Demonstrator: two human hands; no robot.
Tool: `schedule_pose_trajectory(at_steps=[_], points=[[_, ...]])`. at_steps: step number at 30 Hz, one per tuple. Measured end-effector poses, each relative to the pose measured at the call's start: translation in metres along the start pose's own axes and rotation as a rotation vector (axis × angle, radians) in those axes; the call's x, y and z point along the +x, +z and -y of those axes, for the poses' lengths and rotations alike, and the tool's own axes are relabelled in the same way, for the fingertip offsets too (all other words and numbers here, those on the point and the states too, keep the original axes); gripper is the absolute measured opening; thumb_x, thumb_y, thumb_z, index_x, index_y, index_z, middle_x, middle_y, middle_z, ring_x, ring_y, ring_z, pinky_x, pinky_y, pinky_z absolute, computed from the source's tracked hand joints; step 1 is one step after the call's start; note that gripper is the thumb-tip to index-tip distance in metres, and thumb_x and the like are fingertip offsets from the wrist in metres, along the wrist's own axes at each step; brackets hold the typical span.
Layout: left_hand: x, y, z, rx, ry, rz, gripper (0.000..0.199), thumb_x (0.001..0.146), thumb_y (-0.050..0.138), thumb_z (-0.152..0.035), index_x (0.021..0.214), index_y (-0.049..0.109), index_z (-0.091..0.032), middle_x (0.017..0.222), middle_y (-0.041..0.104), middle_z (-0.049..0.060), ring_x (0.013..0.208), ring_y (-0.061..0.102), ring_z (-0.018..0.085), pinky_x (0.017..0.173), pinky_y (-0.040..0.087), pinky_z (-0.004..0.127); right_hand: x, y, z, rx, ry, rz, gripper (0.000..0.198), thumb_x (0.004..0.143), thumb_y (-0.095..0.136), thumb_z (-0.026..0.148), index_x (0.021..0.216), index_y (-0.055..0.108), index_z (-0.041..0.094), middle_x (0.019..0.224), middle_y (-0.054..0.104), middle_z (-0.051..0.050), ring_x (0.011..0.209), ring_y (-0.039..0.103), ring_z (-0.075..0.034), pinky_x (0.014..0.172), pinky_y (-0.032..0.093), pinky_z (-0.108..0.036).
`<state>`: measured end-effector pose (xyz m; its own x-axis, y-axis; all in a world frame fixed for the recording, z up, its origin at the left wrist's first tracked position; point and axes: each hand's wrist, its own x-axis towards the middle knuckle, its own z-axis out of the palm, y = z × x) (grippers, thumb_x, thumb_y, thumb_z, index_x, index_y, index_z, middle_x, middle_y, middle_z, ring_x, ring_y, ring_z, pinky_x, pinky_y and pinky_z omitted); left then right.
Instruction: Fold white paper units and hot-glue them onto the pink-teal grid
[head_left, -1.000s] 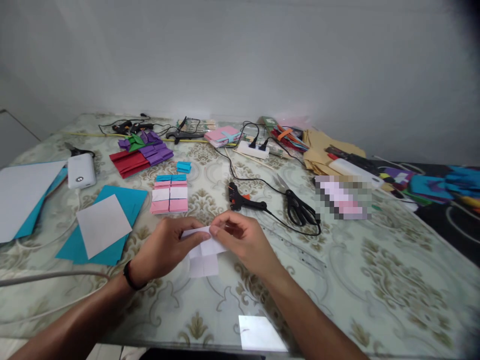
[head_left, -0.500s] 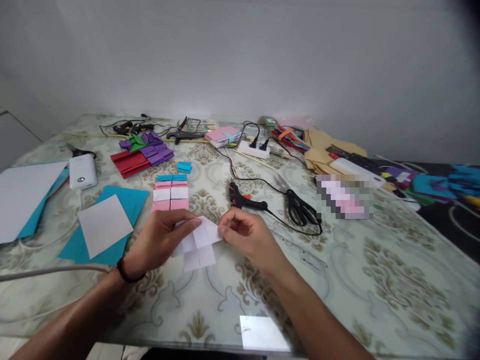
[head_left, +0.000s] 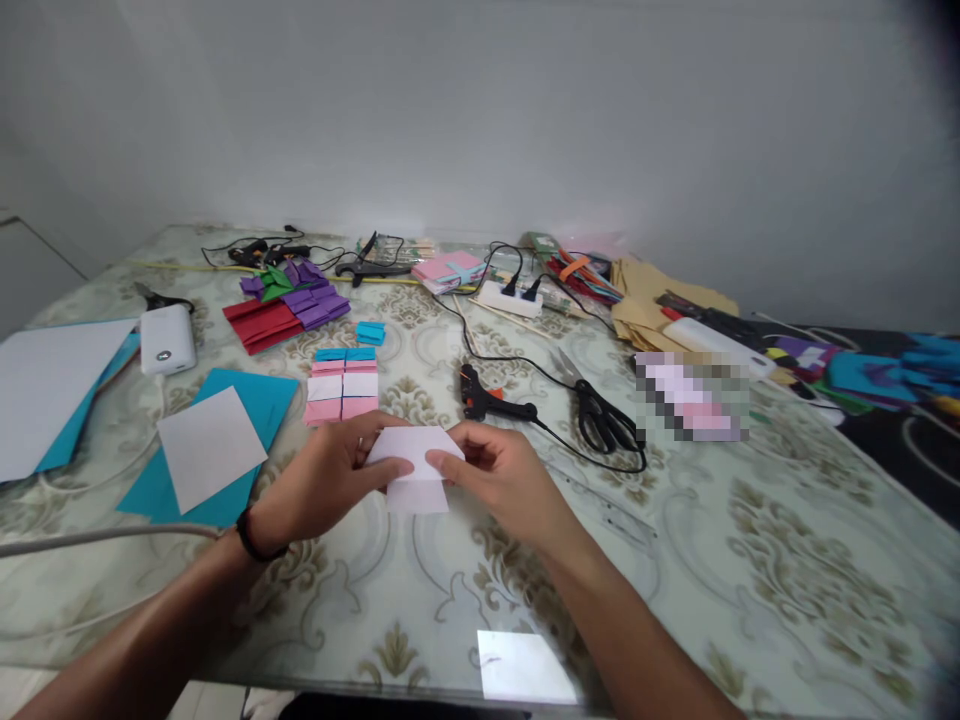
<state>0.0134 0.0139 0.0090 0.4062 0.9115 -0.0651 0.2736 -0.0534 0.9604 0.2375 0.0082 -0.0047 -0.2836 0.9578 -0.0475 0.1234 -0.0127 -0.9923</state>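
Observation:
A partly folded sheet of white paper (head_left: 417,445) is held between both hands above the patterned tablecloth, a narrower flap hanging from its lower edge. My left hand (head_left: 341,465) pinches its left side, thumb on top. On the right side, my right hand (head_left: 487,460) grips it the same way, the two thumbs nearly meeting in the middle. The fingertips underneath are hidden. Just beyond the left hand lie folded pink, white and blue paper strips (head_left: 360,408). A black glue gun (head_left: 495,400) rests beyond the right hand.
Black-handled scissors (head_left: 600,415) lie right of the glue gun. White and blue paper squares (head_left: 214,450) and a white power bank (head_left: 166,340) are at left. Red and purple folded papers (head_left: 262,324) sit farther back. A power strip (head_left: 510,298) with cords stands near the wall.
The white paper has turned from a slanted position to level, facing me. My right hand has moved from its corner to grip its right side, and both thumbs now press near the middle.

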Motion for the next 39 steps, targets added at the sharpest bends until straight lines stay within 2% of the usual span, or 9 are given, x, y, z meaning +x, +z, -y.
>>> schedule_pose_trajectory(at_steps=[3, 7, 10, 17, 21, 29, 31, 35, 39], points=[[0.0017, -0.0018, -0.0003, -0.07, -0.026, 0.031, 0.021, 0.093, 0.069, -0.038, 0.083, 0.066, -0.02, 0.074, 0.067, -0.001, 0.07, 0.07, 0.018, 0.064, 0.061, 0.027, 0.0003, -0.0032, 0.0021, -0.004, -0.016, -0.01, 0.031, 0.087, 0.076, 0.046, 0.074, 0.065, 0.019, 0.068, 0.059, 0.002, 0.064, 0.052, -0.015, 0.061, 0.04, -0.027], [0.0018, -0.0013, 0.0008, -0.034, -0.049, 0.043, 0.031, 0.095, 0.065, -0.043, 0.075, 0.058, -0.02, 0.072, 0.063, -0.001, 0.072, 0.071, 0.02, 0.064, 0.061, 0.03, -0.0001, -0.0009, 0.0021, 0.014, -0.032, -0.04, 0.029, 0.084, 0.078, 0.046, 0.08, 0.068, 0.019, 0.072, 0.063, 0.001, 0.068, 0.055, -0.016, 0.064, 0.044, -0.028], [0.001, 0.0, 0.0007, 0.054, -0.044, 0.07, 0.034, 0.095, 0.063, -0.044, 0.073, 0.057, -0.019, 0.07, 0.06, -0.001, 0.068, 0.066, 0.018, 0.06, 0.056, 0.026, -0.001, 0.0024, 0.002, 0.041, -0.028, -0.039, 0.028, 0.085, 0.078, 0.047, 0.089, 0.072, 0.019, 0.076, 0.066, 0.0, 0.069, 0.057, -0.016, 0.064, 0.044, -0.028], [-0.0007, -0.0013, -0.0074, 0.116, 0.012, 0.066, 0.049, 0.101, 0.053, -0.048, 0.063, 0.044, -0.019, 0.06, 0.04, -0.004, 0.057, 0.037, 0.011, 0.051, 0.031, 0.024, -0.0022, 0.004, 0.0014, 0.057, -0.015, 0.006, 0.034, 0.089, 0.075, 0.052, 0.084, 0.073, 0.019, 0.066, 0.057, 0.002, 0.059, 0.045, -0.013, 0.054, 0.034, -0.026], [-0.0016, -0.0026, -0.0078, 0.108, 0.003, 0.067, 0.05, 0.101, 0.054, -0.048, 0.061, 0.044, -0.019, 0.06, 0.037, -0.004, 0.057, 0.032, 0.011, 0.049, 0.024, 0.025, -0.0024, 0.0054, 0.0013, 0.024, -0.05, -0.016, 0.031, 0.092, 0.072, 0.049, 0.085, 0.074, 0.019, 0.066, 0.056, 0.002, 0.06, 0.044, -0.013, 0.055, 0.033, -0.026], [-0.0031, -0.0022, -0.0071, 0.063, 0.038, 0.009, 0.051, 0.1, 0.058, -0.044, 0.058, 0.05, -0.017, 0.058, 0.042, -0.004, 0.056, 0.035, 0.011, 0.05, 0.027, 0.025, -0.0028, 0.0036, 0.0044, 0.021, -0.056, 0.018, 0.029, 0.093, 0.071, 0.045, 0.083, 0.074, 0.019, 0.064, 0.058, 0.002, 0.057, 0.044, -0.013, 0.053, 0.031, -0.026], [-0.0028, -0.0018, -0.0057, 0.045, 0.055, 0.0, 0.047, 0.1, 0.06, -0.044, 0.062, 0.059, -0.016, 0.06, 0.051, -0.002, 0.057, 0.042, 0.011, 0.051, 0.031, 0.024, -0.0028, 0.0022, 0.0052, -0.004, -0.053, -0.003, 0.028, 0.093, 0.071, 0.044, 0.082, 0.074, 0.019, 0.063, 0.058, 0.002, 0.057, 0.043, -0.012, 0.052, 0.03, -0.026], [-0.0015, -0.0005, -0.0042, 0.062, 0.088, -0.05, 0.028, 0.098, 0.065, -0.038, 0.086, 0.078, -0.016, 0.08, 0.076, 0.004, 0.07, 0.062, 0.016, 0.059, 0.045, 0.024, -0.0039, 0.0015, 0.006, -0.03, -0.057, -0.022, 0.026, 0.093, 0.071, 0.043, 0.083, 0.075, 0.019, 0.065, 0.06, 0.002, 0.058, 0.045, -0.013, 0.053, 0.032, -0.026], [0.0004, 0.0009, -0.0037, 0.135, 0.122, -0.197, 0.026, 0.098, 0.065, -0.037, 0.087, 0.077, -0.017, 0.079, 0.076, 0.003, 0.07, 0.063, 0.016, 0.06, 0.046, 0.024, -0.0033, 0.0024, 0.0041, 0.014, -0.07, -0.036, 0.029, 0.092, 0.074, 0.042, 0.11, 0.073, 0.02, 0.064, 0.052, 0.006, 0.059, 0.045, -0.013, 0.056, 0.035, -0.025]])
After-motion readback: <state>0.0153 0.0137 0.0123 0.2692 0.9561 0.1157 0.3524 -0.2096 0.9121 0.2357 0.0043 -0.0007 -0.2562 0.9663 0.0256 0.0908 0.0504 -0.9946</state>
